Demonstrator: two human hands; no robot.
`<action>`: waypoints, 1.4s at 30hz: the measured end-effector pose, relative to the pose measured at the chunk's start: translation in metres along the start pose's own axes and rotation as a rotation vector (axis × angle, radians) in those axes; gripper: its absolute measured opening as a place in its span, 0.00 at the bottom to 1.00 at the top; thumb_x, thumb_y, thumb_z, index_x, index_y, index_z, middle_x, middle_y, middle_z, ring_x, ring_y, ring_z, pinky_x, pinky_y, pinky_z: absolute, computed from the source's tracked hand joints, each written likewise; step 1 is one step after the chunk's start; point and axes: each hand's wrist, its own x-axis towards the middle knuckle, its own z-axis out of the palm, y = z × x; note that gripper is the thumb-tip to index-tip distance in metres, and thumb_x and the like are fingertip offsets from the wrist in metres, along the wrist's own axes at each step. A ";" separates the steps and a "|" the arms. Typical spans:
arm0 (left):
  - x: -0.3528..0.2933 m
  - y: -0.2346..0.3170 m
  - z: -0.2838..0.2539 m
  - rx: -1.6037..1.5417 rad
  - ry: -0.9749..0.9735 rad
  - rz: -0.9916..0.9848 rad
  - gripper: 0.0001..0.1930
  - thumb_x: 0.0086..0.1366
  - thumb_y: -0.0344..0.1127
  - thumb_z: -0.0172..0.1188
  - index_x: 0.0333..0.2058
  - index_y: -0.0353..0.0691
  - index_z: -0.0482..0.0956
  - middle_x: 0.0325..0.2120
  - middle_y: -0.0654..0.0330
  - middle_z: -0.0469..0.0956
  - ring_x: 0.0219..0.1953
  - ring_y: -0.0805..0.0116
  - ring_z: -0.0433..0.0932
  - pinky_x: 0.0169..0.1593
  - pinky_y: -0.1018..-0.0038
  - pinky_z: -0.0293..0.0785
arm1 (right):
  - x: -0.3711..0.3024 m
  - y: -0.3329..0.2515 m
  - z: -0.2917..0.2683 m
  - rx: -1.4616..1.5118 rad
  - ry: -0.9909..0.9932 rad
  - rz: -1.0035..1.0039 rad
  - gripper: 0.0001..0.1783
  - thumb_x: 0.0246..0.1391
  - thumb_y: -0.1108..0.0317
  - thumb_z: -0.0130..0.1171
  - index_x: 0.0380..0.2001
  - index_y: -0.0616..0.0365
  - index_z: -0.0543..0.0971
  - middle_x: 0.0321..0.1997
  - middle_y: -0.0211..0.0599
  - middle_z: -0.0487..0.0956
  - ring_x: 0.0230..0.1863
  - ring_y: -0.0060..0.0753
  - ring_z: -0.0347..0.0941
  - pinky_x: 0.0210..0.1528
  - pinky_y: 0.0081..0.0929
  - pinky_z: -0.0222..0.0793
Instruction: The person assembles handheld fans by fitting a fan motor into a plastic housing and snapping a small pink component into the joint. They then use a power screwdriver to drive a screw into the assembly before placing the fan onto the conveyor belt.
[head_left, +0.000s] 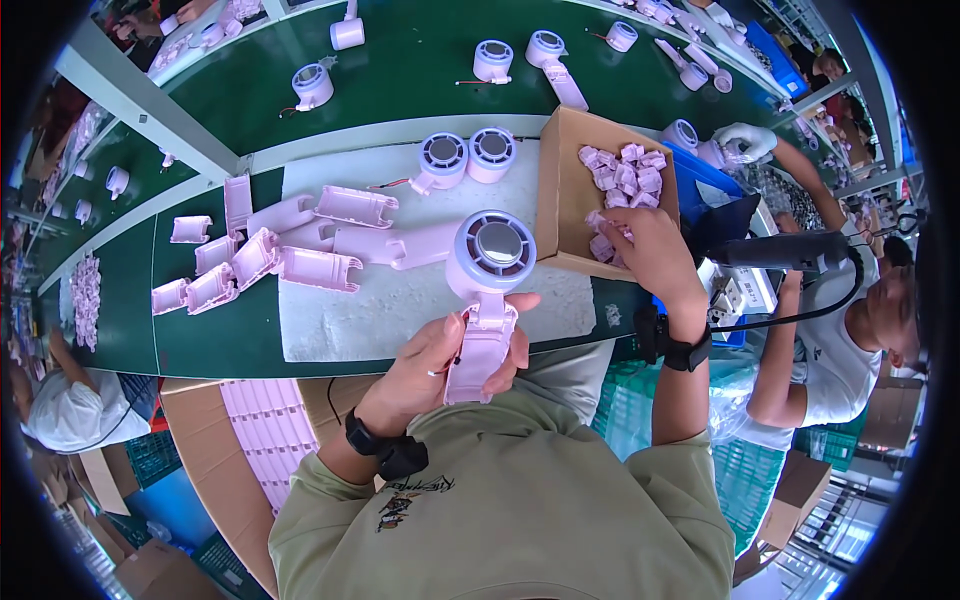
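My left hand (430,350) is closed round the pink handle of a handheld fan (492,255), its round lilac head up and the handle's hollow inside facing me. A thin wire shows beside my thumb. My right hand (650,250) reaches into a cardboard box (565,190), fingers bent down among small pink plastic pieces (625,175); what they pinch is partly hidden. Pink handle shells (320,268) lie in a loose pile on the left of the white mat (320,335). Beyond the held fan, two fan heads (467,157) stand on that mat.
More fan heads (492,62) sit on the green belt (420,60) past a pale rail. An electric screwdriver (780,252) with a black cable lies right of the box. At the right a co-worker's gloved hand (745,145) holds a fan part. A carton of pink shells (265,430) stands below the table's edge.
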 end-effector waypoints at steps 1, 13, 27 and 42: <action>0.000 -0.001 0.002 0.081 0.027 0.019 0.32 0.75 0.52 0.40 0.67 0.33 0.54 0.42 0.54 0.75 0.33 0.70 0.75 0.38 0.73 0.72 | -0.004 -0.007 -0.004 0.126 0.096 0.004 0.15 0.52 0.73 0.62 0.45 0.61 0.80 0.38 0.46 0.82 0.40 0.46 0.80 0.47 0.34 0.73; 0.017 -0.006 0.011 0.507 0.130 -0.085 0.20 0.74 0.31 0.38 0.62 0.33 0.55 0.45 0.53 0.74 0.44 0.64 0.80 0.49 0.68 0.76 | -0.065 -0.094 -0.002 0.694 0.253 -0.248 0.15 0.50 0.78 0.64 0.43 0.60 0.83 0.40 0.40 0.81 0.39 0.30 0.79 0.39 0.21 0.74; 0.012 -0.026 0.021 0.789 0.211 0.091 0.18 0.73 0.32 0.44 0.58 0.32 0.64 0.43 0.58 0.76 0.39 0.76 0.76 0.43 0.80 0.71 | -0.082 -0.098 0.038 0.441 0.601 -0.486 0.19 0.43 0.84 0.67 0.42 0.65 0.81 0.46 0.39 0.77 0.39 0.32 0.77 0.41 0.28 0.76; 0.028 -0.029 0.035 1.158 0.310 0.374 0.25 0.75 0.46 0.34 0.53 0.25 0.64 0.47 0.40 0.78 0.56 0.55 0.72 0.66 0.56 0.55 | -0.088 -0.096 0.037 1.345 -0.081 -0.030 0.19 0.60 0.62 0.59 0.48 0.65 0.73 0.39 0.36 0.78 0.38 0.28 0.78 0.41 0.25 0.73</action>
